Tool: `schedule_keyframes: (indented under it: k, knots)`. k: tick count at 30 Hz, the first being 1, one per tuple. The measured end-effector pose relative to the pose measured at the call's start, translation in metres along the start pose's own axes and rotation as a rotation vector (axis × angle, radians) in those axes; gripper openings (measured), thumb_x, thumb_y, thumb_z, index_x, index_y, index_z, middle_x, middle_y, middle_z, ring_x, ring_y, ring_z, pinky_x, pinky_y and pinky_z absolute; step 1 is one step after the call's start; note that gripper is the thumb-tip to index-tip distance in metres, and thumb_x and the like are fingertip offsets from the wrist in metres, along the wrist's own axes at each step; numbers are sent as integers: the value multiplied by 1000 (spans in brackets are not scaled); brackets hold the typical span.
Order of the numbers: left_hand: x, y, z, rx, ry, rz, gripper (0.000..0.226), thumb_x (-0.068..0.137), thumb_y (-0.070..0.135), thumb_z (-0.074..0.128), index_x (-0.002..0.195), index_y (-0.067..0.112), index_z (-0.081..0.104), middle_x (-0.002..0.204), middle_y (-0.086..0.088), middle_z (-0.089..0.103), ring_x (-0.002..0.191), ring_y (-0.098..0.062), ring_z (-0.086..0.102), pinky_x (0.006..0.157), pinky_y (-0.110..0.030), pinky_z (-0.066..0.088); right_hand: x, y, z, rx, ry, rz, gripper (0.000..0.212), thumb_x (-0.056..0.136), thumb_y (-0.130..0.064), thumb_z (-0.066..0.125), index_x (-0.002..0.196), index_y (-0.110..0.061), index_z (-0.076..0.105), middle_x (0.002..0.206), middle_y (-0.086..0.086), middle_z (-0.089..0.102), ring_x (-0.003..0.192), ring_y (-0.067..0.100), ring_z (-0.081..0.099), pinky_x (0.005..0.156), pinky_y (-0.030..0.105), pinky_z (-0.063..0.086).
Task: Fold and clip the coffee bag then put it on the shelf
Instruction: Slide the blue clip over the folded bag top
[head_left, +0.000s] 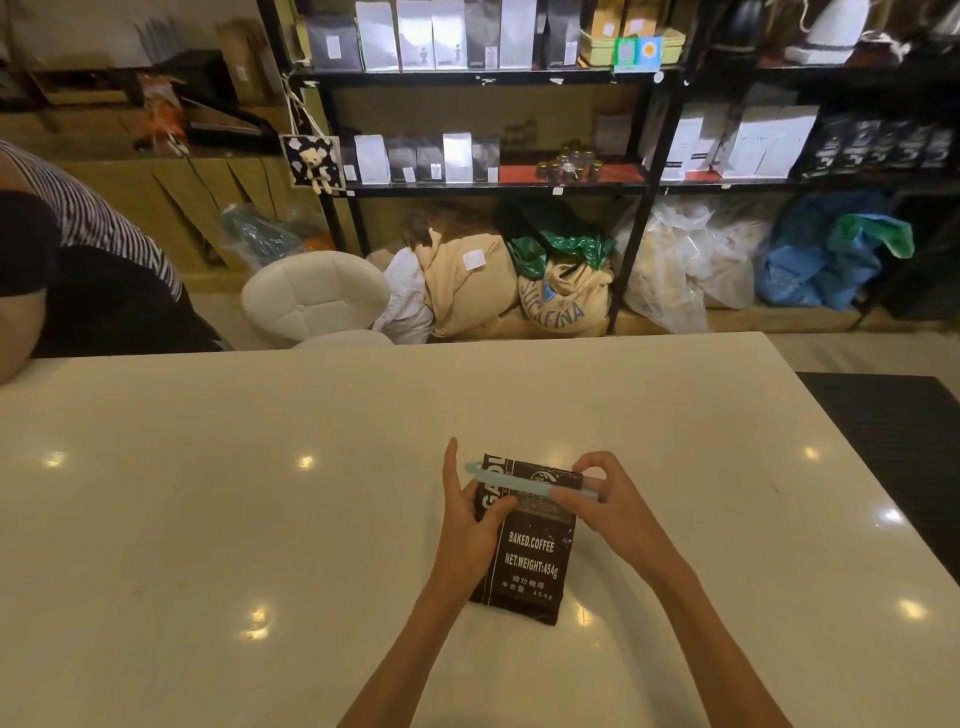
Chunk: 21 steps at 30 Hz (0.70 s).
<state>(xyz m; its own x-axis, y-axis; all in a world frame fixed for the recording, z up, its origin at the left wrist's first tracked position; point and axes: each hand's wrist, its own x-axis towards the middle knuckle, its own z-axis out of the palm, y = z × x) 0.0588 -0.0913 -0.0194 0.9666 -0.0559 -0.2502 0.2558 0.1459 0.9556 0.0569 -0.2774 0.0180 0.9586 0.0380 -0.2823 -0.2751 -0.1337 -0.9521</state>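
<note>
A dark brown coffee bag (530, 561) with white lettering lies flat on the white table (260, 519), its top end folded over and pointing away from me. A long pale blue clip (519, 480) lies across the folded top. My left hand (470, 519) grips the bag's left edge, thumb on the front, fingers beside the clip's left end. My right hand (602, 499) pinches the clip's right end with its fingertips. The black metal shelf (478, 189) stands beyond the table, holding rows of white and dark bags.
A person in a striped top (78, 260) leans at the table's far left. A white padded stool (311, 299) and burlap sacks (519, 291) sit on the floor between table and shelf. A dark surface (893, 431) adjoins the table's right edge.
</note>
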Motion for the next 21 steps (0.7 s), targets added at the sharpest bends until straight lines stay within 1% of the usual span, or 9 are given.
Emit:
schedule_keyframes:
  k: [2,3,7,11,14,16,18,19,21]
  knots:
    - [3,1,0,5,-12,-33,93,92,1,59,149,49,4,136,-14,52,99,-29,72,69,-37,62,3,1,6,12,15,30,41,86,-21,74,114,-15,43,104,9,74,80,16,76,62,20,56]
    - [4,1,0,4,-17,-44,93,92,0,59,150,47,2,137,-13,50,98,-28,71,68,-35,62,5,1,6,7,24,37,44,85,-23,75,115,-17,43,105,9,74,83,19,76,65,23,57]
    - [7,4,0,24,-27,-60,93,93,1,58,152,43,0,136,-7,45,97,-21,70,64,-30,61,11,2,6,-4,37,47,48,83,-28,77,117,-23,43,105,8,74,85,22,76,70,28,60]
    - [10,7,0,50,-40,-73,95,92,0,59,152,40,-3,127,1,46,86,-9,71,62,-24,59,14,1,11,14,43,40,46,83,-26,77,116,-23,44,105,10,72,83,23,76,65,27,61]
    - [14,10,-2,71,-54,-68,98,92,-1,60,153,38,-6,133,-3,43,86,-7,70,63,-23,59,16,-2,15,6,52,22,46,84,-23,76,117,-20,44,101,8,70,80,22,75,61,26,60]
    - [16,12,-3,86,-72,-56,98,91,-4,59,153,36,-6,130,-1,43,82,-2,71,61,-21,58,18,-1,17,13,62,16,46,83,-23,77,116,-20,45,100,8,70,78,21,75,60,26,60]
    - [16,13,-5,102,-84,-42,94,91,-3,60,152,36,0,124,3,47,83,2,72,61,-20,58,19,1,19,34,84,18,47,82,-24,78,115,-21,46,102,10,70,80,23,75,60,26,60]
    - [16,14,-6,108,-92,-34,89,91,0,62,151,36,7,123,2,50,86,-2,72,63,-21,59,19,2,19,48,98,18,47,82,-24,79,115,-21,46,102,11,70,81,23,75,60,26,60]
    - [17,13,-10,113,-113,-22,70,91,9,65,144,34,27,124,-6,58,94,-16,73,69,-29,61,17,5,20,73,120,15,48,82,-24,79,116,-20,45,102,10,69,81,23,75,60,27,61]
